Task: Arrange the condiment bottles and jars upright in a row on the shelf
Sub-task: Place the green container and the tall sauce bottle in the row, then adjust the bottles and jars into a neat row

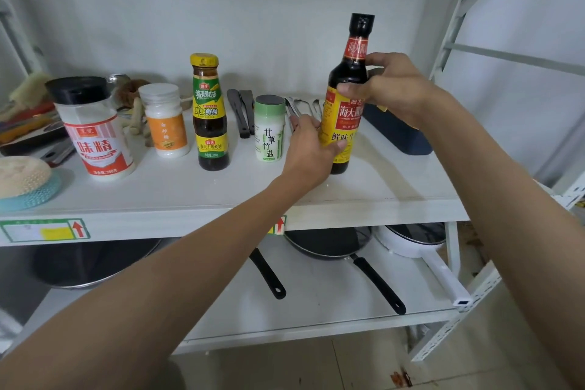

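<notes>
The soy sauce bottle stands upright toward the shelf's right end, just right of the bamboo salt shaker. My left hand grips its lower label; my right hand grips its shoulder, hiding part of the label. Whether its base touches the shelf is unclear.

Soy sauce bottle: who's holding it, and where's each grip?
Both hands hold the soy sauce bottle: left hand grips the lower body at the yellow label, right hand grips the shoulder just below the neck.
</notes>
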`<state>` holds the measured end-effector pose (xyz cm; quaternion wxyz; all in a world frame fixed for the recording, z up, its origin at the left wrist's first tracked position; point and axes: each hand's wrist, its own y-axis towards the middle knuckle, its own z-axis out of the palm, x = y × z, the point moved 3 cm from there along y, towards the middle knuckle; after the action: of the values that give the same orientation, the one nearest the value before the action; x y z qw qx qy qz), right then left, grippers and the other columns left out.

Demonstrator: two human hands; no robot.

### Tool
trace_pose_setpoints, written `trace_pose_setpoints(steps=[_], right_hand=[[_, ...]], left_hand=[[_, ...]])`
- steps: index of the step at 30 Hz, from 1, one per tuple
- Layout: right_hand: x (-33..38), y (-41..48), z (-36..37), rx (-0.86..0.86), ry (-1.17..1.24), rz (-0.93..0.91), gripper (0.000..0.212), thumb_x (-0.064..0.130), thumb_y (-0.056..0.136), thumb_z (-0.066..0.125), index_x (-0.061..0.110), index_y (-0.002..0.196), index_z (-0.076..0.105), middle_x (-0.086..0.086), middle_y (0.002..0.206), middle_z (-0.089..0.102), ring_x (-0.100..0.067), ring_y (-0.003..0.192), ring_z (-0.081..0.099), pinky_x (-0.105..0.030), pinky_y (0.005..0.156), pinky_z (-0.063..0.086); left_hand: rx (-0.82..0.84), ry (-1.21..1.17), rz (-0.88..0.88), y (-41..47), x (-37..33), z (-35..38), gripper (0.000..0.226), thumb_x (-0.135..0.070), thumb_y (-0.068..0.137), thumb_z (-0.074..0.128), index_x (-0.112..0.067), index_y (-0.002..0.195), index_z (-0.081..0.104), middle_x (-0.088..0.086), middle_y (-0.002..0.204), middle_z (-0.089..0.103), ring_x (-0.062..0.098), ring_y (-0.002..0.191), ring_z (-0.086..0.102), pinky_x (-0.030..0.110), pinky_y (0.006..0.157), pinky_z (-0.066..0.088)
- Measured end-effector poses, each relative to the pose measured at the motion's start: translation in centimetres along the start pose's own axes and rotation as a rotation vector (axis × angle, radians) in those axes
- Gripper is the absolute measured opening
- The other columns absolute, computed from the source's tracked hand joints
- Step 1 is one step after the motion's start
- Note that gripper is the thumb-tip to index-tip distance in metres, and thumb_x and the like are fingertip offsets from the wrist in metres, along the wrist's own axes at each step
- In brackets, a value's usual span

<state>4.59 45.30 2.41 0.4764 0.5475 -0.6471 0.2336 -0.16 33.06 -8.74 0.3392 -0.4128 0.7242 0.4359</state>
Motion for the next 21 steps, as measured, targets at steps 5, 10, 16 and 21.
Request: trace_pose_setpoints(steps=[5, 10, 16, 21], right_hand=[[-0.3, -0.4, 1.4, -0.166, 0.009, -0.048, 0.07, 0.028, 0.064, 0.09, 0.013, 0.124, 0.055, -0.005, 0.103, 0.068, -0.012, 0.089, 0.068, -0.026, 0.079, 0.056], [-1.9, -0.9, 1.7, -0.157, 0.008, -0.037, 0.078, 0.018, 0.07, 0.086, 0.014, 0.136, 0.046, -0.006, 0.115, 0.063, -0.019, 0.102, 0.064, -0.031, 0.088, 0.052], [-5.6, -2.0, 3.3, -0.214, -0.065, -0.031, 0.058, 0.022, 0.076, 0.082, 0.011, 0.13, 0.06, -0.003, 0.127, 0.066, -0.014, 0.109, 0.061, -0.038, 0.098, 0.052], [-5.4, -1.8, 3.1, -0.187, -0.087, -0.006, 0.062, 0.022, 0.077, 0.081, 0.012, 0.133, 0.057, -0.003, 0.13, 0.064, -0.014, 0.112, 0.059, -0.036, 0.099, 0.048]], left_hand=[[0.007, 0.027, 0.044, -0.6, 0.3, 0.0, 0.039, -0.023, 0.097, 0.055, -0.007, 0.13, 0.043, 0.008, 0.127, 0.056, 0.023, 0.119, 0.053, 0.033, 0.093, 0.044], [0.014, 0.044, 0.052, -0.8, 0.8, 0.0, 0.054, -0.03, 0.085, 0.071, -0.013, 0.13, 0.046, 0.005, 0.126, 0.058, 0.021, 0.114, 0.055, 0.037, 0.095, 0.047], [-0.007, 0.099, 0.046, -1.0, 0.5, 0.0, 0.054, -0.022, 0.083, 0.074, -0.012, 0.129, 0.048, 0.006, 0.12, 0.062, 0.023, 0.109, 0.06, 0.038, 0.093, 0.052], [0.016, 0.166, 0.045, -1.8, -0.2, -1.0, 0.052, -0.02, 0.086, 0.071, -0.01, 0.132, 0.049, 0.007, 0.126, 0.059, 0.022, 0.115, 0.055, 0.027, 0.087, 0.042]])
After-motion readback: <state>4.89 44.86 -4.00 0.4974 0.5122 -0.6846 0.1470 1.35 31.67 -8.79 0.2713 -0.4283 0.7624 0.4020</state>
